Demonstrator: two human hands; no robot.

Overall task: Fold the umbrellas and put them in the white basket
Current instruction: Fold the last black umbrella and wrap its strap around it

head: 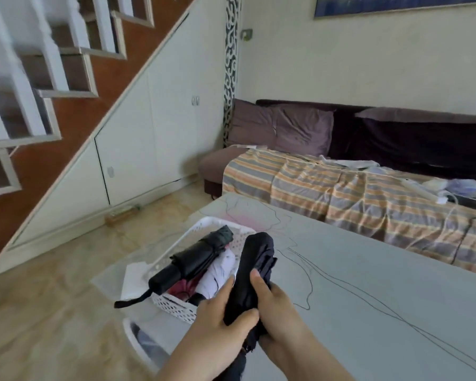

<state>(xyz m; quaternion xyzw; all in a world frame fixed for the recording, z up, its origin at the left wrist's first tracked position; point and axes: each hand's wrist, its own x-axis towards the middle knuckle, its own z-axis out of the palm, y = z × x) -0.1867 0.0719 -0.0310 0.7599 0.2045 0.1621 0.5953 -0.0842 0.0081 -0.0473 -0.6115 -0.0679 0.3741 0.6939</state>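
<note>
With my left hand (220, 312) and right hand (275, 303) both gripping the dark collapsed umbrella (256, 265) beside the white basket (176, 309), I should wrap its canopy tight before dropping it in.

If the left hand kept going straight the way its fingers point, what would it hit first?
The left hand, holding the dark folded umbrella, points up and slightly right. It would probably first meet the white umbrella lying in the white basket, though depth is hard to judge.
</note>
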